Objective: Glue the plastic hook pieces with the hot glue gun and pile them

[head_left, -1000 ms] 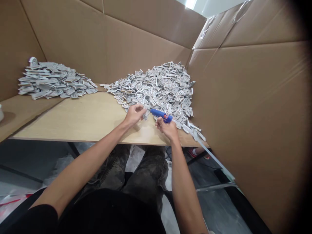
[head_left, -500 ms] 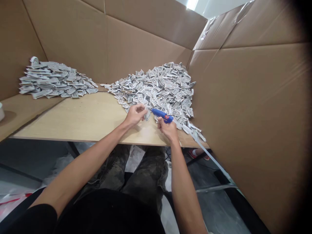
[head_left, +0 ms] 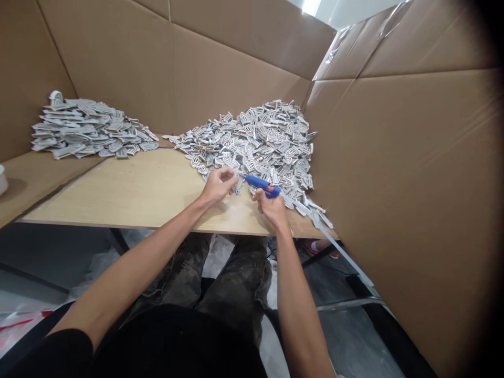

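Note:
Between the fingers of my left hand (head_left: 219, 186) is a small grey-white flat piece (head_left: 238, 186), pinched at its side. My right hand (head_left: 272, 208) is wrapped round the handle of a blue hot glue gun (head_left: 260, 185) with a red-orange patch. The gun's nozzle points left and lies close to the piece; whether it touches cannot be made out. Right behind both hands rises a big heap of similar slotted white pieces (head_left: 252, 136). A long pale strip (head_left: 342, 252) runs from behind the gun down to the right.
Another pile of flat white pieces (head_left: 86, 131) lies at the table's (head_left: 129, 197) back left. Tall cardboard walls (head_left: 236, 58) enclose the back and sides. A white container (head_left: 2, 181) shows at the left edge. Someone's red shoe (head_left: 313, 248) is visible beneath the table's right end.
Both hands stay almost where they were, with the glue gun's nozzle still beside the flat piece. My right hand's fingers on the handle have shifted only slightly.

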### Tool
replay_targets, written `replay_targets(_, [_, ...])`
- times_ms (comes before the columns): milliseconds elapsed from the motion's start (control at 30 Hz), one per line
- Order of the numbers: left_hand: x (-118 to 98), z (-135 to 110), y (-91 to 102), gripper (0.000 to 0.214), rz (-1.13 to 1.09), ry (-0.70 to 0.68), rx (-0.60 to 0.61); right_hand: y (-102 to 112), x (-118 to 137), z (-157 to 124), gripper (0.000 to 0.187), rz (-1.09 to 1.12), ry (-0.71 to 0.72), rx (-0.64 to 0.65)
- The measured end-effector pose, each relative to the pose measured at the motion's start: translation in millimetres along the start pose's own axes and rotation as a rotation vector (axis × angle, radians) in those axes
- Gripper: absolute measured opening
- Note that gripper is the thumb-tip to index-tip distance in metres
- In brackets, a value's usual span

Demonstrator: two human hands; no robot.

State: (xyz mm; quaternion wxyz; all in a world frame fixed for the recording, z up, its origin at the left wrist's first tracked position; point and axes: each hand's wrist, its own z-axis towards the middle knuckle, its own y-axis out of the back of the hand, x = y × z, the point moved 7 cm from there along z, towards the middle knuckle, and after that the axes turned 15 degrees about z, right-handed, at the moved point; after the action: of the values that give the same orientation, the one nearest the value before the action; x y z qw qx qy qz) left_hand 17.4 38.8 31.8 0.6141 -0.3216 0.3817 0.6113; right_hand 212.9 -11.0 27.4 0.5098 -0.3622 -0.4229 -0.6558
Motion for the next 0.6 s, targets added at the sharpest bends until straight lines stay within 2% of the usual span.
replay_targets(267, [-1, -1, 0.9, 0.032, -0.015, 0.037, -0.016, 0, 15, -4, 0.075, -0.047, 0.023, -0.017])
replay_targets(600, [-4, -3, 2.3, 0.031, 0.01, 0.004, -0.034, -3, 25, -5, 0.063, -0.099, 0.074, 0.007])
